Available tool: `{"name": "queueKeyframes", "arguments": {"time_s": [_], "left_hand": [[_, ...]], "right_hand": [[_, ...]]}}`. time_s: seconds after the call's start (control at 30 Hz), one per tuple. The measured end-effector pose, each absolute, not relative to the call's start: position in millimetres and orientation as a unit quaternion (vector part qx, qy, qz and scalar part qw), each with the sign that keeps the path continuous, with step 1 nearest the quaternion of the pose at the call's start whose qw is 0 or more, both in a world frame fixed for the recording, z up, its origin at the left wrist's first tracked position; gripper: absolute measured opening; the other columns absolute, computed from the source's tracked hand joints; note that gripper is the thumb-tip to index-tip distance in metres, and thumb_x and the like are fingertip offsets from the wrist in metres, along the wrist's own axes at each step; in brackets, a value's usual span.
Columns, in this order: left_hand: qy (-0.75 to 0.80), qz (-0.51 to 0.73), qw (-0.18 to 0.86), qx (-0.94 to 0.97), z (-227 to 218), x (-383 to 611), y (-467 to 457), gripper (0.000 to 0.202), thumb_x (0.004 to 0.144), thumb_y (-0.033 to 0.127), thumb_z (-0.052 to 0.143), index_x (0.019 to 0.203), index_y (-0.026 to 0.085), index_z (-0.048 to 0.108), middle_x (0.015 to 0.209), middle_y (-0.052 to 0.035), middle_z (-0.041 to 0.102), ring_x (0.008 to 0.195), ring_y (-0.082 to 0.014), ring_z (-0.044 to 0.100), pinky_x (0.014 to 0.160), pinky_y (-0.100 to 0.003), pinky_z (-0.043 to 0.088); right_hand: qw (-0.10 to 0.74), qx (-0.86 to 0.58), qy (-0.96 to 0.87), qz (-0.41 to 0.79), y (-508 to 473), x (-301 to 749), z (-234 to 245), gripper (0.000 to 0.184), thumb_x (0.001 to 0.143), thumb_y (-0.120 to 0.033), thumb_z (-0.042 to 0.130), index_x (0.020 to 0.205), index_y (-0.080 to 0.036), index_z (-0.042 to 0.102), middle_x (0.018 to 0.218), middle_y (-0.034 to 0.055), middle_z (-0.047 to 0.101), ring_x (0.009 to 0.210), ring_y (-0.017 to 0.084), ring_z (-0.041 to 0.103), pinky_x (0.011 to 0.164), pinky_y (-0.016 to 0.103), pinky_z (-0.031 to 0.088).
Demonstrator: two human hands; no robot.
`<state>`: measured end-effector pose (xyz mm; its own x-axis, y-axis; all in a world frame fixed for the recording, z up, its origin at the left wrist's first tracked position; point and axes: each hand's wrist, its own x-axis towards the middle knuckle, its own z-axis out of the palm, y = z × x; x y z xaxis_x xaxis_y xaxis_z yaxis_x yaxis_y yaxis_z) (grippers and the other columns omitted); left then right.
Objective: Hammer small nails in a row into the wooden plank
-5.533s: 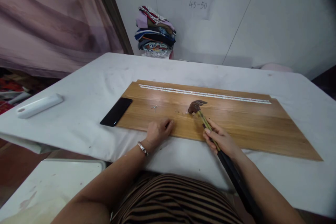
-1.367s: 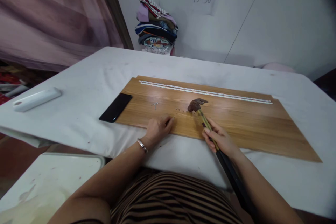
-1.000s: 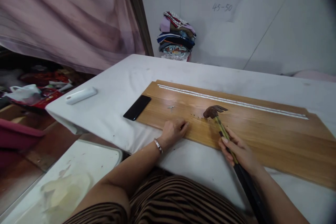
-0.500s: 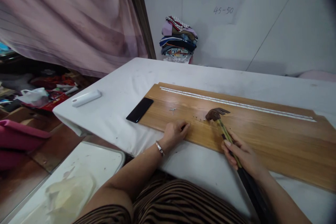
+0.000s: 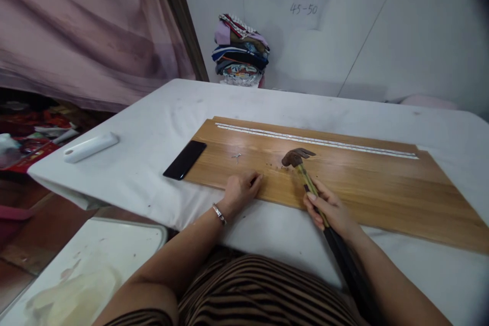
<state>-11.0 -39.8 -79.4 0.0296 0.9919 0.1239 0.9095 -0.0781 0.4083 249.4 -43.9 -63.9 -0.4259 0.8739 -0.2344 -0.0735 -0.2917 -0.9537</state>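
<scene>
My right hand (image 5: 332, 210) is wrapped round the handle of a claw hammer (image 5: 304, 173). Its rusty head is over the wooden board (image 5: 367, 186), beside a row of small dark specks or nail heads (image 5: 278, 167); whether the head touches the wood I cannot tell. On the board's near edge rests my left hand (image 5: 240, 191), fingers curled closed, their inner side hidden. A silver bracelet circles that wrist. Several loose nails (image 5: 237, 156) lie in a small pile on the board, beyond my left hand.
A black phone (image 5: 185, 160) lies over the board's left end. Two white strips (image 5: 313, 139) run along the far side. A white handle-like object (image 5: 90, 147) lies on the white-covered table (image 5: 145, 122). Folded clothes (image 5: 241, 51) are stacked by the wall; a white stool-like surface (image 5: 126, 237) stands lower left.
My view has turned slightly to the right, so everything appears further left. Both hands and the hammer keep nearly the same places over the board.
</scene>
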Motion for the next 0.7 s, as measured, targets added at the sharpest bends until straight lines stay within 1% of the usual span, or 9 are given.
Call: {"name": "queueKeyframes", "arguments": {"time_s": [0.1,0.3,0.43,0.7], "left_hand": [[0.674,0.185,0.103,0.707,-78,-10,-40,0.038,0.095,0.039,0.041,0.069,0.02,0.06,0.063,-0.0015,0.062,0.06,-0.0137,0.052,0.057,-0.028,0.026],[0.673,0.186,0.105,0.708,-77,-10,-40,0.04,0.095,0.042,0.04,0.068,0.02,0.059,0.063,-0.0017,0.061,0.06,-0.0139,0.052,0.057,-0.028,0.026],[0.678,0.181,0.105,0.704,-78,-11,-40,0.04,0.095,0.042,0.04,0.069,0.02,0.061,0.061,-0.0017,0.061,0.061,-0.0141,0.053,0.056,-0.027,0.026],[0.672,0.18,0.099,0.711,-79,-11,-40,0.04,0.096,0.042,0.04,0.071,0.021,0.061,0.064,-0.0012,0.062,0.061,-0.0137,0.053,0.057,-0.027,0.026]], "right_hand": [[0.343,-0.397,-0.49,0.696,-44,249,-68,0.079,0.086,-0.045,0.063,0.153,-0.023,0.027,0.064,-0.0077,0.049,0.035,0.004,0.035,0.029,0.016,0.035],[0.339,-0.391,-0.492,0.7,-43,249,-74,0.075,0.087,-0.041,0.062,0.152,-0.022,0.03,0.063,-0.0077,0.049,0.036,0.004,0.035,0.03,0.016,0.036],[0.342,-0.399,-0.484,0.7,-43,248,-71,0.079,0.085,-0.043,0.064,0.153,-0.023,0.028,0.06,-0.0091,0.047,0.035,0.004,0.034,0.029,0.015,0.035],[0.354,-0.406,-0.487,0.688,-41,249,-60,0.081,0.083,-0.045,0.064,0.152,-0.023,0.029,0.062,-0.0084,0.049,0.035,0.004,0.034,0.029,0.016,0.035]]}}
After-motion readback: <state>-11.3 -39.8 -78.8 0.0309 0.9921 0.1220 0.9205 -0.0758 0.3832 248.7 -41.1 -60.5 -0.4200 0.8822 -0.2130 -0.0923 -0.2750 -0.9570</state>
